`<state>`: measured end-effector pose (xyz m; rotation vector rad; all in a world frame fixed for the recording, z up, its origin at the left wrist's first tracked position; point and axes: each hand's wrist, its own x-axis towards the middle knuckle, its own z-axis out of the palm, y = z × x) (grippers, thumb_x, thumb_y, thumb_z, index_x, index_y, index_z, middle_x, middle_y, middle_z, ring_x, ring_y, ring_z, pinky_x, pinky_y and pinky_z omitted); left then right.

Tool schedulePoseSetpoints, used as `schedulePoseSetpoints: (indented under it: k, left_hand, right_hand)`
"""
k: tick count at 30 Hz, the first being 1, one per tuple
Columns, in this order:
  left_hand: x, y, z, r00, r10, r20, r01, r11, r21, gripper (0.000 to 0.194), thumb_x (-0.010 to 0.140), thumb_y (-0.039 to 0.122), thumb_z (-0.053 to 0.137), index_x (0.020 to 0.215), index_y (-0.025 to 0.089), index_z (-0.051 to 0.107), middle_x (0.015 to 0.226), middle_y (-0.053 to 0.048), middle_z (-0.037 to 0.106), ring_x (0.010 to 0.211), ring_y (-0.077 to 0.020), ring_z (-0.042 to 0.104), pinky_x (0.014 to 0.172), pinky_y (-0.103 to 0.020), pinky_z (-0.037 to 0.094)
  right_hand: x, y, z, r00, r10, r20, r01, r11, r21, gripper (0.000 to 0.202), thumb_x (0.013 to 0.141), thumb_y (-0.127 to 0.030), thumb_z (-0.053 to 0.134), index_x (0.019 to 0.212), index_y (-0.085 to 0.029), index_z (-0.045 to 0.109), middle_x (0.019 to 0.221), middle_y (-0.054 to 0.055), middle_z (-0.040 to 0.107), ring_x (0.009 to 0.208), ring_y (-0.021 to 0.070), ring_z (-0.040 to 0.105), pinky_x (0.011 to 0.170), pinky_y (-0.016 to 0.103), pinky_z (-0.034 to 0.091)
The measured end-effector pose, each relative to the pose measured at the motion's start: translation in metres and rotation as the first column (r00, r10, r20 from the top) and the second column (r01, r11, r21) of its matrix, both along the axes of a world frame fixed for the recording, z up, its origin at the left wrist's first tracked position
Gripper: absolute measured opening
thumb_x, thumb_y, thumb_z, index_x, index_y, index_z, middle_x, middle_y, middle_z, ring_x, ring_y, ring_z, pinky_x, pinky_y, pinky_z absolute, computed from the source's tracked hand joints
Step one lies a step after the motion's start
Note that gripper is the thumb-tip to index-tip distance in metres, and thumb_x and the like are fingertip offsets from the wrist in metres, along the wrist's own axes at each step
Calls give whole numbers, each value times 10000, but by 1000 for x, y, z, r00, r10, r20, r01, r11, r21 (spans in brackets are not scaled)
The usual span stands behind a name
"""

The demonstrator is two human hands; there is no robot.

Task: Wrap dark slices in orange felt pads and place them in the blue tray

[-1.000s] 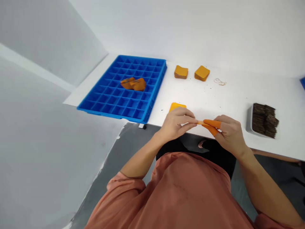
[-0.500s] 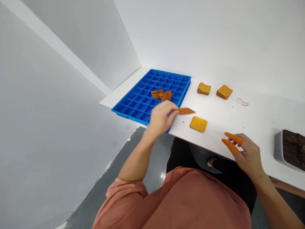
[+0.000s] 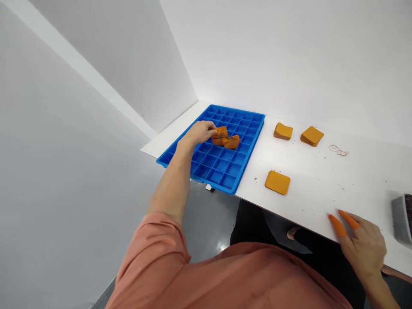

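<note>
My left hand [image 3: 203, 130] reaches over the blue compartment tray [image 3: 234, 184]. Its fingers pinch the edge of a thin orange square pad [image 3: 220, 130], at the left bunch of pads standing in the tray. A second bunch of orange pads [image 3: 231, 142] leans in a cell just to the right, with dark edges showing between the layers. Near the table's front edge, my right hand [image 3: 363, 240] is held with thumb and forefinger apart, both in orange finger cots, holding nothing. A low pile of orange pads [image 3: 277, 182] lies between the tray and my right hand.
Two more stacks of orange pads, one left [image 3: 283, 131] and one right [image 3: 312, 136], sit near the back wall. Beside them lie thin loose bands [image 3: 338, 150]. A clear container [image 3: 401, 219] with dark contents stands at the far right. Dark crumbs dot the white table [image 3: 309, 171].
My left hand has carried the thin orange pad left and away from me, to the bunch in the tray. My right hand has moved right and nearer to me. The view has shifted slightly.
</note>
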<state>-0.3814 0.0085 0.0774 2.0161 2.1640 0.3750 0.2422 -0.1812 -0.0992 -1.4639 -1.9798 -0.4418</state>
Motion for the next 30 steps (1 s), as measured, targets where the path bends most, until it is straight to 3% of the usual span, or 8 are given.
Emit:
schedulePoseSetpoints:
  k: [12,19,25,27,30]
  left_hand:
    - [-10,16,9,1000,-8,-22,7,998,-55,121,866,336,726,900,250,804,938,-60,803,936,-282,722,917,-395,558]
    - [-1,20,2,983,32,183,-29,999,-19,118,817,360,797,796,245,788,843,-54,782,818,-246,676,778,-370,533]
    - [-6,16,-4,944,17,330,-4,999,-39,186,798,409,819,789,232,762,842,-45,770,829,-221,683,753,-337,521]
    - [-6,14,-8,915,14,403,-4,1000,-26,207,785,421,819,797,226,750,834,-43,758,810,-210,671,754,-334,526]
    - [-6,10,-20,815,54,577,-56,998,-16,231,770,415,809,814,216,700,833,-43,740,795,-196,667,779,-336,551]
  right_hand:
    - [-11,0,7,999,-21,30,19,997,76,241,1037,-379,825,1214,-215,830,1117,75,870,984,329,798,863,451,598]
    - [-14,0,10,1000,0,15,-2,997,79,225,1002,-323,867,1198,-215,837,1117,78,874,972,342,815,841,471,621]
    - [-16,0,13,999,6,41,-10,995,99,211,1001,-307,875,1171,-189,834,1108,85,871,954,334,807,820,456,616]
    - [-16,0,13,999,10,38,-14,995,99,202,1005,-306,870,1168,-192,832,1103,80,871,950,329,805,814,452,613]
    - [-15,0,12,999,21,25,-23,995,93,206,998,-308,878,1164,-195,832,1106,73,873,948,316,805,824,448,612]
